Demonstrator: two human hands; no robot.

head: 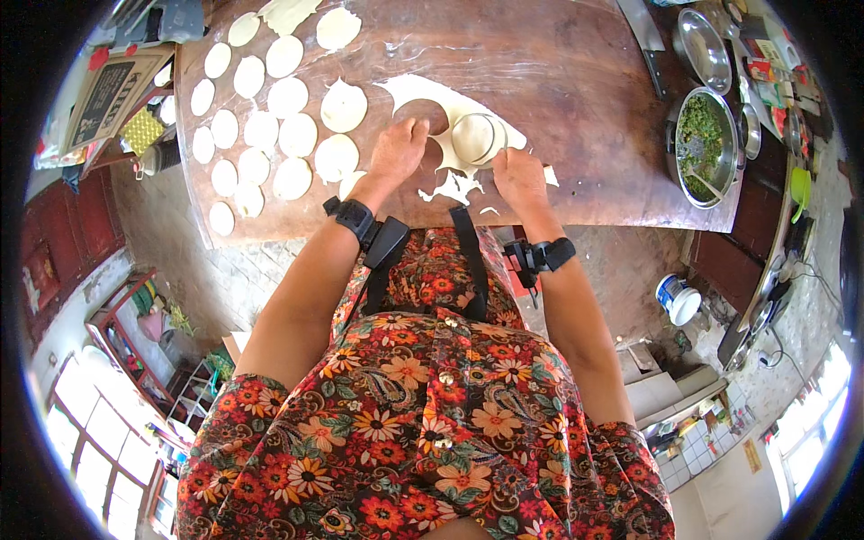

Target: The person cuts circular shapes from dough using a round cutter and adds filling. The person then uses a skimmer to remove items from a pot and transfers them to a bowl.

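Observation:
A thin rolled sheet of dough (445,91) lies on the wooden table with round holes cut along its left side. On its right part stands a clear round glass or cutter (478,138), with dough showing through it. My right hand (521,179) is at the glass's lower right rim, its fingers curled against it. My left hand (399,154) is at the sheet's left side, fingers curled together over a cut-out hole; whether it pinches dough is hidden. Torn dough scraps (453,187) lie between my hands. Several dough rounds (297,135) are spread out to the left.
The wooden table (540,61) ends just in front of my body. At its right stand a metal bowl of chopped greens (702,145) with a utensil in it, an empty metal bowl (704,50) and a broad knife (648,47). A white bucket (678,300) is on the floor.

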